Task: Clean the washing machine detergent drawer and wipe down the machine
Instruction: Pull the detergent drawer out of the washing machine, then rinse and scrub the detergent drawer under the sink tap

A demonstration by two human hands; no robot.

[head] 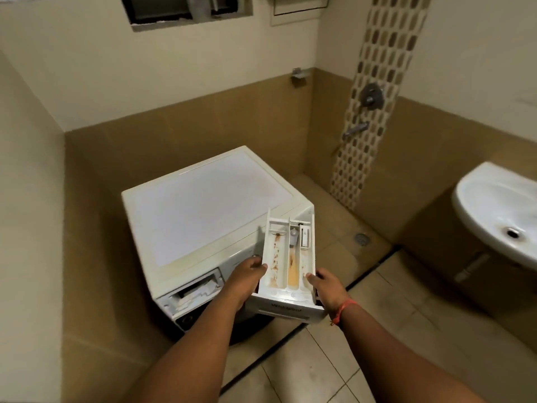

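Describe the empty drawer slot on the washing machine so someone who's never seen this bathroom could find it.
Find the white front-loading washing machine in the tan-tiled corner. On its front panel, just under the top's near left corner, is a dark rectangular drawer slot. Unlike the smooth panel around it, it gapes open, its stained white plastic detergent drawer held out in both hands.

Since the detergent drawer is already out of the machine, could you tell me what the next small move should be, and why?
Probably carry the drawer, held by the left hand and right hand, right to the sink for rinsing: orange-brown residue streaks its compartments.
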